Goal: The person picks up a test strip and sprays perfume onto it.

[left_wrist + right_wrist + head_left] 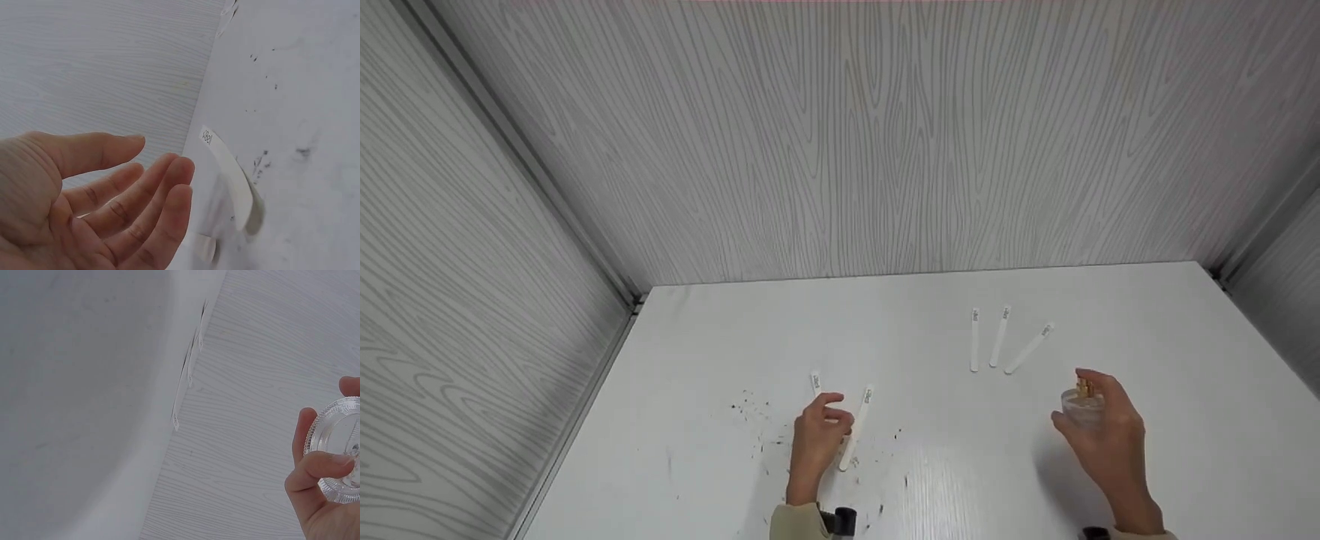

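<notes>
My right hand (1112,442) grips a round clear glass bottle (1081,407) with a gold top, raised over the right side of the table. In the right wrist view, fingers (323,467) curl round the ribbed glass (332,422). My left hand (815,442) hovers above two white paper strips near the middle; its fingers are loosely bent with nothing between them. One strip (856,431) lies to its right, the other (815,381) is partly hidden behind the hand. The left wrist view shows the hand (112,202) beside a curved strip (230,174) with printing at one end.
Three more white strips (975,341) (1000,337) (1027,349) lie apart from one another at the back right of the white table (720,330). Small dark specks are scattered around my left hand. Grey wood-grain panels (877,135) stand behind and at both sides.
</notes>
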